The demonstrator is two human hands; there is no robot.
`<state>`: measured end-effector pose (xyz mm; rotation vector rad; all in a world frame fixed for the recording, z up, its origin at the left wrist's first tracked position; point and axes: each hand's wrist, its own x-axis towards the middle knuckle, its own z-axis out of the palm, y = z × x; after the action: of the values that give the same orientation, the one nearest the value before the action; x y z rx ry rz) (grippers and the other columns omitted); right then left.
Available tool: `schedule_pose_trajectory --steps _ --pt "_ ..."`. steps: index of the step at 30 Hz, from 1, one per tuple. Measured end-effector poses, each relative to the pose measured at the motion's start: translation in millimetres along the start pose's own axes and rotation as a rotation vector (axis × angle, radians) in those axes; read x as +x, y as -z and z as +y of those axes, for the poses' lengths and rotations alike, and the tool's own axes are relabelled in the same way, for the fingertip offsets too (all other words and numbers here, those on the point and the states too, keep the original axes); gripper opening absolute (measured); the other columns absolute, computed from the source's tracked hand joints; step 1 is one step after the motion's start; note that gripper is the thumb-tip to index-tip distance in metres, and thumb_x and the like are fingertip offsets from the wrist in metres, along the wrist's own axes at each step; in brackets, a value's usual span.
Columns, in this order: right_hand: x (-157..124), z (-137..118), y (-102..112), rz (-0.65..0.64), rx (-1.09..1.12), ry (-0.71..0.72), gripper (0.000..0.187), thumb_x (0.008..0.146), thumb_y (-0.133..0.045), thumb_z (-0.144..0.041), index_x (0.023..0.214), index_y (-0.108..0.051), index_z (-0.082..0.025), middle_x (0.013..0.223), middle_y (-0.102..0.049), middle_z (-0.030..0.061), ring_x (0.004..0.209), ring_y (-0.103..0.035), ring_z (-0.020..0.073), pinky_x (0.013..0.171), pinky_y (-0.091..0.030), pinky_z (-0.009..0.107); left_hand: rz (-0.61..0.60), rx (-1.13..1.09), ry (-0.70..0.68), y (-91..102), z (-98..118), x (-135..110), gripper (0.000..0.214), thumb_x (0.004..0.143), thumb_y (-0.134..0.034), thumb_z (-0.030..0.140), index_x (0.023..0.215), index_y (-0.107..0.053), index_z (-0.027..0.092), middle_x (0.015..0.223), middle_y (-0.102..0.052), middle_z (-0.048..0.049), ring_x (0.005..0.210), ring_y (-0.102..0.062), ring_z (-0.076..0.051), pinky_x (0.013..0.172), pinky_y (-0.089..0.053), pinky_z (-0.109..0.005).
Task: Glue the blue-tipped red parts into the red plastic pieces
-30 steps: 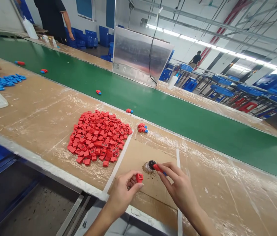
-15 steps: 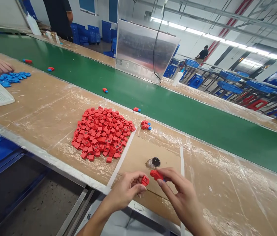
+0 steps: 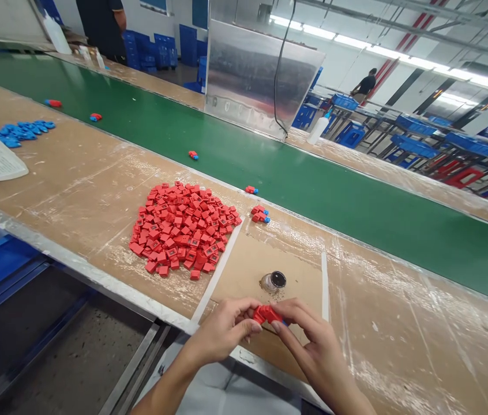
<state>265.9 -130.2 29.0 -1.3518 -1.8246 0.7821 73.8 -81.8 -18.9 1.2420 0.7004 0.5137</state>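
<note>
The left hand (image 3: 222,329) and right hand (image 3: 315,346) meet at lower centre, pinching a red plastic part (image 3: 266,314) above a cardboard sheet (image 3: 244,271). Only a small cluster of red-and-blue pieces (image 3: 260,214) looks finished; a large heap of loose red pieces (image 3: 183,227) remains.

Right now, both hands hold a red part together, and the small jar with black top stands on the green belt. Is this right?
No: the small jar stands on the brown cardboard sheet, not on the green belt, as the head view shows. The left hand and right hand do hold the red part together.
</note>
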Motion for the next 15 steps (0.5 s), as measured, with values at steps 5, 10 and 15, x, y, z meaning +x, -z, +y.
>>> schedule_pose_trajectory --steps 5,10,15 --pt "-4.3 1.2 -3.9 -0.06 -0.016 0.02 0.017 0.099 -0.05 -0.015 0.109 -0.06 -0.024 0.097 -0.054 0.0024 0.089 -0.055 0.0123 0.078 -0.043 0.023 -0.012 0.086 -0.007 3.0 1.5 -1.0 0.021 0.09 -0.051 0.024 0.106 -0.063 0.017 0.075 -0.053 0.0012 0.064 -0.045 -0.009 0.059 -0.033 -0.022" --pt "-5.7 3.2 -10.2 -0.081 -0.031 0.037 0.018 0.1 -0.046 -0.013 0.109 -0.059 -0.022 0.095 -0.051 0.0037 0.085 -0.052 0.0129 0.074 -0.042 0.024 -0.049 0.12 -0.01 6.5 6.0 -1.3 0.017 0.088 -0.05 0.022 0.098 -0.062 0.016 0.074 -0.052 0.0017 0.065 -0.043 -0.009 0.059 -0.032 -0.021" --pt "-5.6 0.5 -12.1 -0.092 -0.081 0.017 0.018 0.1 -0.043 -0.014 0.108 -0.058 -0.02 0.093 -0.049 0.0053 0.082 -0.051 0.0148 0.072 -0.042 0.026 -0.05 0.097 -0.015 7.1 5.6 -1.4 0.017 0.089 -0.049 0.022 0.096 -0.062 0.014 0.075 -0.052 0.0006 0.066 -0.044 -0.01 0.059 -0.032 -0.021"
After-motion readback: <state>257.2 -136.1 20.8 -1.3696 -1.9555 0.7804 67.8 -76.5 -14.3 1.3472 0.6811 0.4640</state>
